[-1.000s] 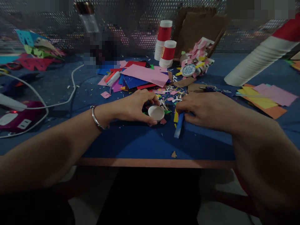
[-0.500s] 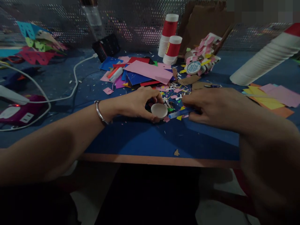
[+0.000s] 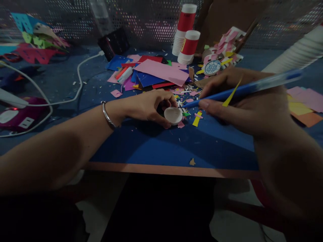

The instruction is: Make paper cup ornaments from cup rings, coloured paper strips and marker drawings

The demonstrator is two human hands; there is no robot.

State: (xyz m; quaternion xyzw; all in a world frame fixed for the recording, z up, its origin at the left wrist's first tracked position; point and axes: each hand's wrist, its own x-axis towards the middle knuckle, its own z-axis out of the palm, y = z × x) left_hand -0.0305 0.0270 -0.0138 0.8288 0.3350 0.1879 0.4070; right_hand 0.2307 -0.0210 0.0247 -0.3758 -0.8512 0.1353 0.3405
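here, your left hand (image 3: 148, 107) closes its grip round the cap (image 3: 173, 115), pinning it steady on the counter (image 3: 141, 148); your right hand (image 3: 242, 101) has its grip pinched on the pen (image 3: 242, 89), pencil-fashion, tip at the cap's rim.

Coloured paper pile (image 3: 161, 72) centre, 2 red/white cup stacks (image 3: 189, 47) just behind, white cable (image 3: 80, 80) left nr purple device (image 3: 25, 116), loose sheets (image 3: 306, 101) far right

1 view: head-worn camera above worktop (image 3: 151, 148) near edge, faces forward-down, close over left hand (image 3: 148, 107), right hand (image 3: 252, 112); mesh wall (image 3: 151, 20) behind.
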